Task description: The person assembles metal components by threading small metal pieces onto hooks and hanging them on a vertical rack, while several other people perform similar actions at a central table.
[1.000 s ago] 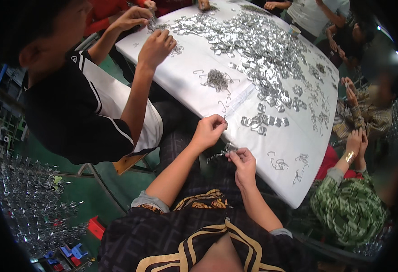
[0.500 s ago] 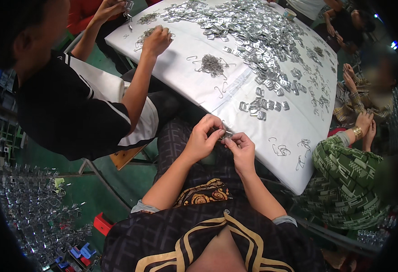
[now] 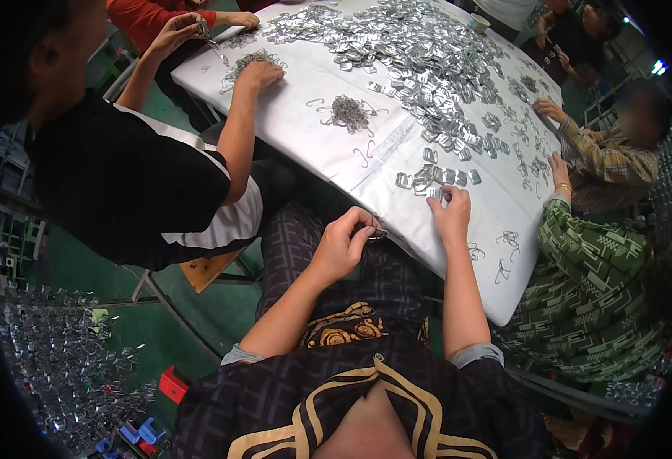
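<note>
Just off the table's near edge, my left hand point(image 3: 343, 246) is closed in a pinch on a small shiny metal buckle point(image 3: 379, 234); its details are partly hidden by the fingers. My right hand point(image 3: 452, 218) reaches over the white table point(image 3: 397, 218), its thumb and fingertips closed on a flat silver buckle point(image 3: 434, 194) at the near end of a small group of buckles point(image 3: 427, 177). Left of that group sits a heap of bent wire hooks point(image 3: 349, 113), with a few loose wire hooks point(image 3: 364, 153) beside it.
A large pile of silver buckles point(image 3: 420, 69) covers the table's far middle. More wire hooks point(image 3: 508, 243) lie at the right. To my left a co-worker's hand point(image 3: 261, 76) is at another hook heap. A co-worker in green point(image 3: 588, 298) sits right. Hanging metal parts point(image 3: 68, 367) fill the lower left.
My right hand has left my left hand and moved right and forward onto the buckles. My left hand stays near the edge with its piece. Co-workers on the right have reached onto the table.
</note>
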Tool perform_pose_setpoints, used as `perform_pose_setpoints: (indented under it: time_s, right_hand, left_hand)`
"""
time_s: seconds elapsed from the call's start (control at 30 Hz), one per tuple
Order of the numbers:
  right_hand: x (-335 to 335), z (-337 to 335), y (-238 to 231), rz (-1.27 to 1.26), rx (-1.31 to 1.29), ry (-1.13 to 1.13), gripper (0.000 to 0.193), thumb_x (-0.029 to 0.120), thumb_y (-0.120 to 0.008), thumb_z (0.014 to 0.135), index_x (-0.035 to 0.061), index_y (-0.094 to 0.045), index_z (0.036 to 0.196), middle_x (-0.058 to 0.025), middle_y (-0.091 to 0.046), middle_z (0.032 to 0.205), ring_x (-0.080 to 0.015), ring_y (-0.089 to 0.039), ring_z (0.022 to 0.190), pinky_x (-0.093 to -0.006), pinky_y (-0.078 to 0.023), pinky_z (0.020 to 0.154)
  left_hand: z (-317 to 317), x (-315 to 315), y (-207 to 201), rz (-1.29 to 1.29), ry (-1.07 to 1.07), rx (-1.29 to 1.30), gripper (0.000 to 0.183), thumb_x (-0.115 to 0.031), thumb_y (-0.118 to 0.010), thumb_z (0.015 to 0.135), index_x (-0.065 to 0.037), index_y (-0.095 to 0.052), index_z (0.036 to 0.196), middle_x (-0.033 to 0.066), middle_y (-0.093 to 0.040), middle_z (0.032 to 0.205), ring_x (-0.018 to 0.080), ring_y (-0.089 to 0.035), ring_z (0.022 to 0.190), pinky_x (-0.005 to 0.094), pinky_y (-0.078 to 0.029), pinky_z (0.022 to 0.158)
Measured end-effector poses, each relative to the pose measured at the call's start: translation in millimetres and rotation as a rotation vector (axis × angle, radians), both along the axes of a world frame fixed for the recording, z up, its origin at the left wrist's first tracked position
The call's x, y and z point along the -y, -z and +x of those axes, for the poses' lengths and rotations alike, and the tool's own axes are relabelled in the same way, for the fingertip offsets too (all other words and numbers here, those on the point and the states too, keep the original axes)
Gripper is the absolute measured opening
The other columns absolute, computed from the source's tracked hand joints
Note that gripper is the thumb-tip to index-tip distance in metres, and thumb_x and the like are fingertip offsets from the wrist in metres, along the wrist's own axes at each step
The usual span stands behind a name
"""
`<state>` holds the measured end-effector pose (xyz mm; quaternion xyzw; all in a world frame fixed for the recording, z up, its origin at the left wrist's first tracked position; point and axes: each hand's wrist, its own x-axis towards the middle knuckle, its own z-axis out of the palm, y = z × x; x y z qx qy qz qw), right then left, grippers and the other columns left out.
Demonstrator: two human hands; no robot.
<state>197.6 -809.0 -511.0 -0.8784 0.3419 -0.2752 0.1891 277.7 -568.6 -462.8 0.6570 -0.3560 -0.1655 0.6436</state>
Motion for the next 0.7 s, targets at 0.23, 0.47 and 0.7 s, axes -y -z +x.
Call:
perform_pose_setpoints:
  time_s: [0.23, 0.47, 0.7]
  right_hand:
    - [-50, -5, -29, 0.724, 0.306, -0.279, 0.02, 0.005, -0.073, 0.076, -0.0058, -0.067, 0.091, -0.0027, -0.064, 0.073, -0.0065, -0.055, 0.066, -0.0223, -0.046, 0.061]
    - [-89, -10, -56, 0.897, 0.346, -0.414, 0.017, 0.003, -0.069, 0.08, -0.0059, -0.068, 0.095, -0.0035, -0.066, 0.077, -0.0062, -0.057, 0.068, -0.0208, -0.046, 0.062]
    - [-99, -11, -63, 0.704, 0.278, -0.385, 0.016, 0.006, -0.069, 0.079, -0.0036, -0.069, 0.092, -0.0074, -0.069, 0.075, -0.0095, -0.062, 0.067, -0.0244, -0.048, 0.063]
  left_hand:
    - [-1, 5, 12, 0.09, 0.029, 0.102, 0.005, 0.003, -0.055, 0.086, 0.002, -0.055, 0.091, 0.0113, -0.064, 0.084, 0.0183, -0.063, 0.081, 0.0291, -0.049, 0.074]
    - [0, 8, 12, 0.127, 0.0, 0.255, 0.006, 0.002, -0.058, 0.084, 0.001, -0.055, 0.09, 0.0139, -0.063, 0.083, 0.0233, -0.063, 0.077, 0.0311, -0.049, 0.07]
    - [7, 3, 14, 0.236, 0.069, 0.244, 0.01, -0.002, -0.064, 0.078, -0.001, -0.057, 0.086, 0.0149, -0.061, 0.079, 0.0326, -0.061, 0.078, 0.0389, -0.048, 0.07]
